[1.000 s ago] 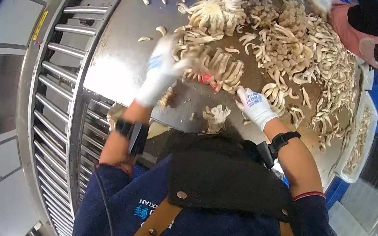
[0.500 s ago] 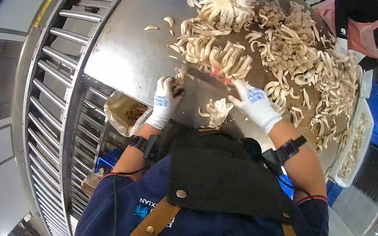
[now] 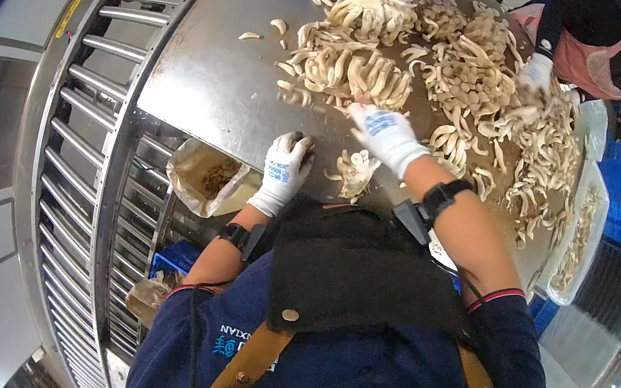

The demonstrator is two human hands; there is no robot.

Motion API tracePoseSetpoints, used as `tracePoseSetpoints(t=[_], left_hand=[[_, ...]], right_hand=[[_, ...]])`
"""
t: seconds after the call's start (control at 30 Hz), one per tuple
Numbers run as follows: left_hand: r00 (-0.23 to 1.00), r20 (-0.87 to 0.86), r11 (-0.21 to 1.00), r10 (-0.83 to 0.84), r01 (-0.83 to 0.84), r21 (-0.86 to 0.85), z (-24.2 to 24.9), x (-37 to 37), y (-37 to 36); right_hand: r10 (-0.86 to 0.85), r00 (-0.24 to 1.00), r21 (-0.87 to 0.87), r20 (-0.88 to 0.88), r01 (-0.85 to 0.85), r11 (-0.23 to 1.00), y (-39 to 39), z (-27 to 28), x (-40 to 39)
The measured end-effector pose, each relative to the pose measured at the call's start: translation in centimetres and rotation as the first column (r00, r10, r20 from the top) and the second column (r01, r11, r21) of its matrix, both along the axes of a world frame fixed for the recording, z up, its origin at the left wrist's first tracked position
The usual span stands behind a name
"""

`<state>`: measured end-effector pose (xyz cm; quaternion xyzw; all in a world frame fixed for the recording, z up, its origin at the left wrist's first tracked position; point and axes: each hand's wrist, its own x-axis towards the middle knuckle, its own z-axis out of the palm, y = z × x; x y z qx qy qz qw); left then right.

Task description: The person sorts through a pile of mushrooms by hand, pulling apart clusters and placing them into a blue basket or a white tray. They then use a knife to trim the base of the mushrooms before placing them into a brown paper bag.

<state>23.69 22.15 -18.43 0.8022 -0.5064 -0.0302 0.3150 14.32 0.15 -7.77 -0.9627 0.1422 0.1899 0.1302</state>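
One curled left hand point(image 3: 285, 164), can't tell what's inside; our blurry right hand point(image 3: 387, 135) is by the mushroom clump point(image 3: 380, 80), grip unclear. We'd go gently so nothing snaps.

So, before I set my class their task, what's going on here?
A gloved person is working over mushrooms at a metal table. The right hand is beside the mushroom clusters near the middle; blur hides whether it holds anything. The left hand is curled at the near edge, close to an open bag with brown scraps. Off to the right, a co-worker's gloved hand is at the loose mushrooms.
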Motion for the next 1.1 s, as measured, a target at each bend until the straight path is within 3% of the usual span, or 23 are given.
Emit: tracePoseSetpoints(t=[0.07,0.13,0.23,0.33,0.43,0.5,0.63,0.67,0.77,0.87,0.9,1.0,1.03,1.1], left_hand=[[0.992,-0.091,0.994,0.092,-0.097,-0.050,0.4,-1.1,0.0],[0.980,-0.142,0.988,0.140,-0.147,-0.038,1.4,-2.6,-0.1],[0.976,-0.147,0.980,0.161,-0.140,0.144,3.2,-5.8,-0.5],[0.989,-0.092,0.972,0.119,-0.097,0.215,4.0,-8.8,-1.5],[0.998,0.005,0.978,0.058,-0.058,0.200,2.4,-10.3,-1.9],[0.990,0.142,0.995,0.017,-0.030,0.094,-0.7,-10.1,-2.1],[0.990,-0.030,0.971,0.138,-0.141,-0.194,-1.4,-7.9,-1.6],[0.980,-0.053,0.956,0.193,-0.200,-0.214,-0.6,-7.0,-1.0],[0.939,0.044,0.902,0.340,-0.312,-0.298,1.7,-3.4,2.4],[0.872,0.192,0.855,0.450,-0.359,-0.375,3.7,0.9,8.1],[0.848,0.115,0.831,0.517,-0.464,-0.307,3.4,2.1,10.0],[0.720,-0.038,0.720,0.693,-0.694,-0.001,-2.9,4.9,18.0],[0.748,-0.146,0.760,0.648,-0.621,0.190,-5.0,4.8,21.7],[0.647,-0.366,0.711,0.669,-0.414,0.569,-4.9,3.8,26.9]], right_hand=[[-0.108,0.988,0.082,0.111,0.099,0.992,-1.1,1.8,-3.4],[-0.185,0.945,0.121,0.269,0.157,0.980,-2.2,-0.1,-9.1],[-0.345,0.934,0.204,0.094,0.322,0.925,-1.8,0.0,-15.6],[-0.452,0.892,0.330,-0.022,0.434,0.839,0.2,-0.6,-18.1],[-0.591,0.797,0.607,-0.125,0.533,0.590,2.2,-2.5,-17.6],[-0.608,0.782,0.684,-0.132,0.516,0.515,3.2,-4.8,-17.2],[-0.572,0.802,0.887,-0.173,0.379,0.264,4.2,-6.0,-14.6],[-0.579,0.710,0.864,-0.400,0.504,0.021,5.3,-1.4,-12.4],[-0.440,0.821,0.836,-0.364,0.497,0.234,7.2,3.7,-7.2],[-0.200,0.977,0.741,-0.077,0.190,0.644,9.7,3.2,-2.0],[-0.100,0.994,0.659,-0.033,0.097,0.746,10.6,4.0,0.2],[-0.002,0.999,0.579,-0.042,0.026,0.815,12.5,3.4,4.4],[-0.020,1.000,0.568,0.002,0.015,0.823,12.6,3.1,4.9],[-0.110,0.994,0.641,-0.025,0.100,0.761,12.4,1.5,5.2]])
